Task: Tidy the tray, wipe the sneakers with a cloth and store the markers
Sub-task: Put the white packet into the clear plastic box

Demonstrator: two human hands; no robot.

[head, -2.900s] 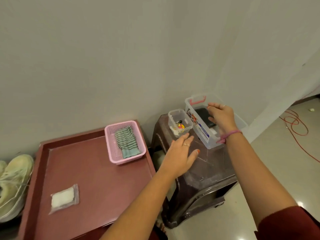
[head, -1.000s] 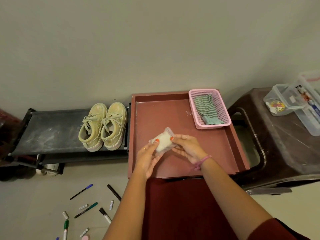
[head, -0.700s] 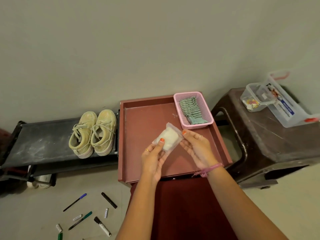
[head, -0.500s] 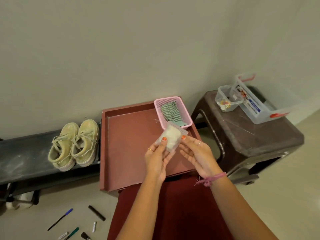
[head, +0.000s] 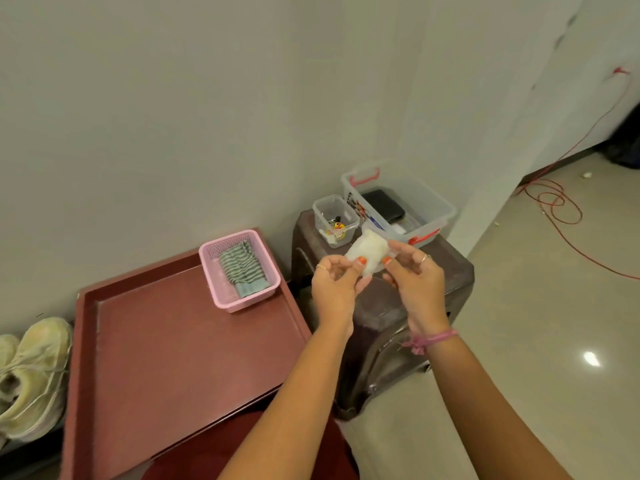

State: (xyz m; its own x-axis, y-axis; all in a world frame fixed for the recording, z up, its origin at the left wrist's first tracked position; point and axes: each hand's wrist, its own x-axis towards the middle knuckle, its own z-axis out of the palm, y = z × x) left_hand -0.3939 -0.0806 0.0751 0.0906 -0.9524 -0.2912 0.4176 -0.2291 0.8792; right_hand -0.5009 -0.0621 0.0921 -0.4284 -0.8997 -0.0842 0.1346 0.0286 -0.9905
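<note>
My left hand (head: 334, 284) and my right hand (head: 417, 284) both pinch a small clear plastic bag of white stuff (head: 369, 254), held in the air over the dark brown stool (head: 450, 271). The red tray (head: 173, 341) lies at the lower left with a pink basket (head: 266, 270) in its far right corner, holding a folded green striped cloth (head: 242, 270). A pair of pale yellow sneakers (head: 31, 372) sits at the left edge. No markers are in view.
On the stool stand a small clear box (head: 320, 209) with a keychain inside and a larger clear bin (head: 443, 206) with red handles holding a black wallet. A red cable (head: 554, 202) trails on the tiled floor at right. The wall is close behind.
Both hands lifted the bag off the tray and carried it right, over the stool. The view swung right; the markers on the floor left the frame.
</note>
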